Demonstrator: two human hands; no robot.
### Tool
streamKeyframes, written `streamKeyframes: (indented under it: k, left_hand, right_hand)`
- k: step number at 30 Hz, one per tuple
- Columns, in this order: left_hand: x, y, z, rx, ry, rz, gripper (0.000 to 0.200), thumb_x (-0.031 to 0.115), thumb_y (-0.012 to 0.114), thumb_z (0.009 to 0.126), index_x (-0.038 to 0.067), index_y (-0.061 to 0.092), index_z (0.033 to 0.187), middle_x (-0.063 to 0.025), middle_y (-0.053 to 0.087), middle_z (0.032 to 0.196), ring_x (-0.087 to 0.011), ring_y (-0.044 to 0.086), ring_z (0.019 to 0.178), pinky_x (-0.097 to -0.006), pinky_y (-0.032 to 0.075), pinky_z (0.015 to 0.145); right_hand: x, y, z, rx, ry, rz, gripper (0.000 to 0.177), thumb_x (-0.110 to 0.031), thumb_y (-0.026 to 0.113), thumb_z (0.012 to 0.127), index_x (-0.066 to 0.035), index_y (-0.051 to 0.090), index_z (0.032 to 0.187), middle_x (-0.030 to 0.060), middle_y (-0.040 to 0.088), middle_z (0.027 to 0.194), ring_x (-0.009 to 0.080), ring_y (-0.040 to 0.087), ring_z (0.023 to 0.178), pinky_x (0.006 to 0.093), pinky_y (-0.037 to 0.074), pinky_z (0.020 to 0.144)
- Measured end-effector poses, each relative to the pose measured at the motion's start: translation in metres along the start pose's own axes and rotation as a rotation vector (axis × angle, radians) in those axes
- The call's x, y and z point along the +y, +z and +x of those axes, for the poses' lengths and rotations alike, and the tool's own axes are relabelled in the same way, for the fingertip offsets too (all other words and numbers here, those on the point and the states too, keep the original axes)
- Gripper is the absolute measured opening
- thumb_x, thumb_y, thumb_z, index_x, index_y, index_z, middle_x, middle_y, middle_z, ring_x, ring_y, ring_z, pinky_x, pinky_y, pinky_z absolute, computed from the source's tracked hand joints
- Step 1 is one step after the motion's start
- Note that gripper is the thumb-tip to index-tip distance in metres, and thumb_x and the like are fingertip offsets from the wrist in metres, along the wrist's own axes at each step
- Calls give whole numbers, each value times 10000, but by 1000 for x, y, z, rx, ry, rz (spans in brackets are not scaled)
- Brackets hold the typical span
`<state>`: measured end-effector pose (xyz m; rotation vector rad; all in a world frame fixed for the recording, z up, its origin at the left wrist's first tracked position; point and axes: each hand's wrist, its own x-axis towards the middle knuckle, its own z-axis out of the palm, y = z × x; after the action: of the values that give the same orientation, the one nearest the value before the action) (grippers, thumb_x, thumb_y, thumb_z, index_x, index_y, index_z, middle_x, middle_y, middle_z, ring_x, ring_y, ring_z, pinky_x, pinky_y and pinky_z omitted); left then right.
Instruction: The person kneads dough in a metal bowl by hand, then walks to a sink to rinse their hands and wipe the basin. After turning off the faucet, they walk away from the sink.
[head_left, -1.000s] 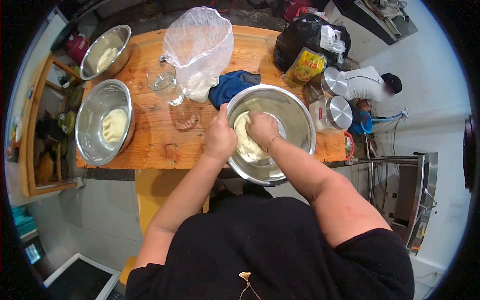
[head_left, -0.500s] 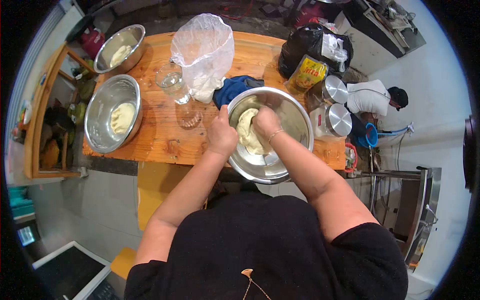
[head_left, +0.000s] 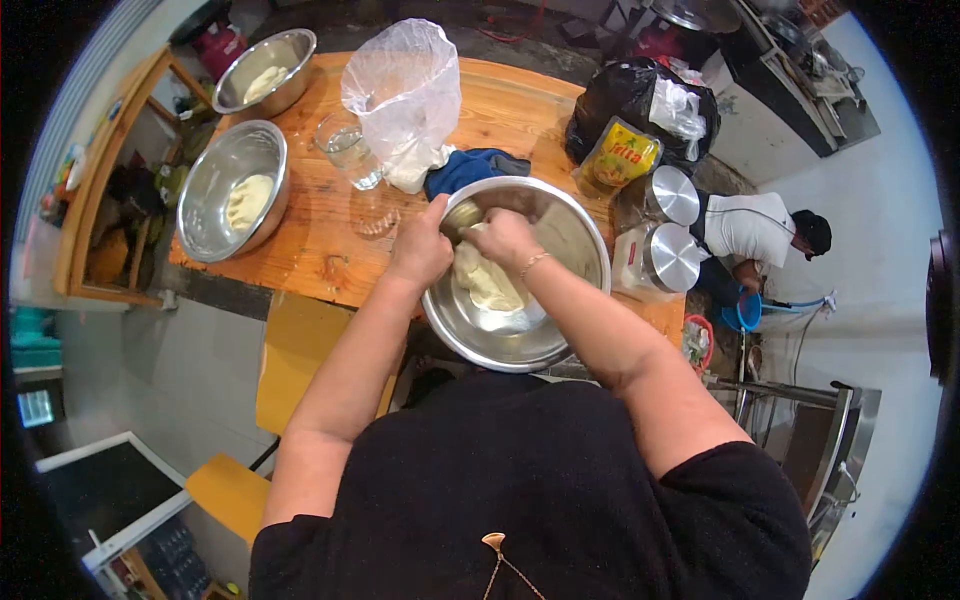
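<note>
A steel bowl point(head_left: 580, 230) stands at the table's front edge, with pale dough point(head_left: 488, 280) inside it. My left hand point(head_left: 423, 245) grips the bowl's left rim, thumb pointing up. My right hand point(head_left: 503, 238) is inside the bowl, its fingers curled into the upper part of the dough and partly hidden by it. Behind the bowl lies a dark blue cloth point(head_left: 470, 170).
Two more steel bowls point(head_left: 203, 215) point(head_left: 300, 85) with dough sit at the left. Behind are a clear plastic bag point(head_left: 400, 85), a glass point(head_left: 350, 155), a black bag point(head_left: 620, 95), a yellow pouch point(head_left: 622, 155) and lidded jars point(head_left: 672, 257). A person point(head_left: 755, 225) crouches at the right.
The bowl and both my hands sit slightly further left in view. My right hand has moved toward the bowl's upper left, and the dough looks more stretched. The view has shifted a little.
</note>
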<state>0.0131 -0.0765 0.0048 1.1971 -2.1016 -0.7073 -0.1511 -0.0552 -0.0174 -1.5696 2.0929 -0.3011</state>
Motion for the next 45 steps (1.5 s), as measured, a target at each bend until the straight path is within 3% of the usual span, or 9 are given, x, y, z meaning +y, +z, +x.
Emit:
streamKeyframes:
  k: [4, 5, 9, 13, 15, 22, 30, 42, 45]
  left_hand:
    - [9, -6, 1, -5, -78, 39, 416, -7, 506, 700, 65, 550, 1108, -268, 620, 862, -445, 592, 828, -502, 461, 752]
    - [10, -7, -1, -12, -84, 43, 415, -6, 507, 701, 69, 549, 1107, -268, 618, 860, -445, 591, 831, -502, 461, 751]
    - [8, -6, -2, -11, -86, -2, 417, -11, 505, 700, 77, 548, 1106, -264, 618, 849, -442, 591, 837, -503, 460, 751]
    - [13, -9, -4, 2, -83, -10, 424, -29, 496, 693, 56, 544, 1106, -262, 619, 839, -435, 594, 839, -499, 460, 756]
    - [12, -7, -5, 14, -81, 2, 432, -36, 493, 690, 44, 540, 1112, -263, 620, 838, -434, 595, 838, -496, 461, 757]
    - [7, -4, -6, 16, -55, -39, 471, -41, 483, 689, 16, 517, 1155, -269, 618, 866, -428, 597, 838, -493, 464, 758]
    - [10, -7, -5, -15, -92, -3, 475, -46, 459, 705, 14, 514, 1172, -277, 611, 883, -427, 593, 848, -490, 465, 748]
    - [6, -4, -1, 35, -114, 98, 485, 1, 499, 719, 8, 527, 1203, -261, 622, 890, -412, 602, 861, -467, 474, 774]
    - [14, -4, -2, 5, -202, 163, 494, 18, 516, 726, 27, 518, 1220, -257, 626, 895, -405, 607, 859, -470, 476, 774]
  right_hand:
    - [-34, -12, -23, -241, -167, -20, 498, -472, 600, 736, -49, 663, 991, 197, 638, 1070, 342, 592, 1040, 466, 425, 920]
    - [-41, -25, -37, -331, -267, -112, 376, -355, 616, 726, -53, 662, 944, 205, 635, 1026, 361, 590, 1005, 463, 441, 890]
    - [-16, -58, -99, -183, -691, -448, 172, -186, 613, 742, -22, 652, 774, 179, 566, 907, 333, 530, 939, 406, 473, 818]
    - [14, -70, -118, -212, -692, -620, 163, -178, 600, 737, -32, 671, 730, 169, 595, 870, 331, 572, 884, 404, 494, 770]
    - [23, -52, -110, -492, -476, -682, 176, -136, 600, 712, -10, 701, 780, 207, 650, 875, 335, 633, 868, 392, 513, 762]
    - [7, -31, -75, -637, -311, -598, 195, -153, 572, 730, -29, 704, 803, 197, 670, 898, 339, 655, 859, 401, 516, 766]
    - [-5, -5, -29, -358, -344, -407, 215, -200, 536, 745, -77, 702, 803, 191, 662, 847, 346, 645, 812, 431, 506, 751]
    - [-27, -3, 14, -41, 102, 27, 193, -134, 585, 770, -12, 701, 864, 209, 664, 953, 327, 648, 932, 389, 519, 784]
    - [-21, -31, 9, -488, 101, 380, 261, -216, 620, 788, 40, 671, 777, 167, 665, 794, 244, 675, 664, 338, 536, 620]
